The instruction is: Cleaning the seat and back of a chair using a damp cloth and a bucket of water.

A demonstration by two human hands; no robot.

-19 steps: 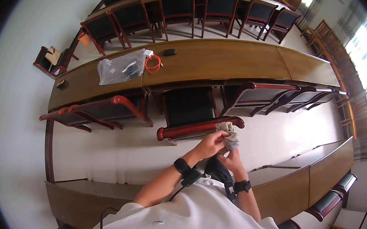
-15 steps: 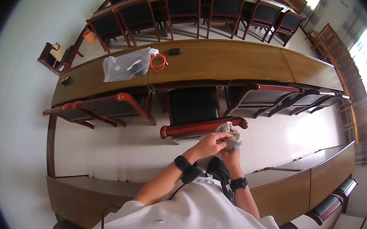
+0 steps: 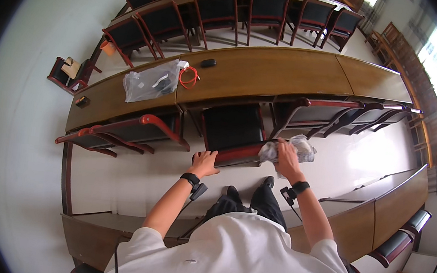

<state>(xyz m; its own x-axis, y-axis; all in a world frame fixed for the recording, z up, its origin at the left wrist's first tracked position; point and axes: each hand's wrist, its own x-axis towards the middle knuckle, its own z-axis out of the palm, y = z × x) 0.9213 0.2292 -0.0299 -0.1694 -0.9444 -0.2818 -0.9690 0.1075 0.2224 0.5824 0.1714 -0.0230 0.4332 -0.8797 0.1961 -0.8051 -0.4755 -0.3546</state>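
Note:
A black-seated chair [image 3: 234, 126] with a reddish-brown wooden frame stands directly before me, its back toward me. The left end of its top rail is under my left hand [image 3: 205, 164], whose fingers curl over the wood. At the rail's other end, my right hand [image 3: 287, 160] grips a crumpled grey cloth [image 3: 303, 149]. Part of the cloth spreads out on both sides of the hand and covers that rail end. Motion slightly blurs the cloth and the right fingers.
Beyond the chair runs a long curved wooden table [image 3: 273, 70] with a clear plastic bag [image 3: 149, 82], a red cable [image 3: 188, 76] and a black mouse-like object [image 3: 208, 62]. Chairs flank mine on both sides. Behind me is another wooden desk [image 3: 350, 225].
My hands have come apart. The left moved left onto the chair rail. The right carried the cloth, now spread wider, onto the rail's right end.

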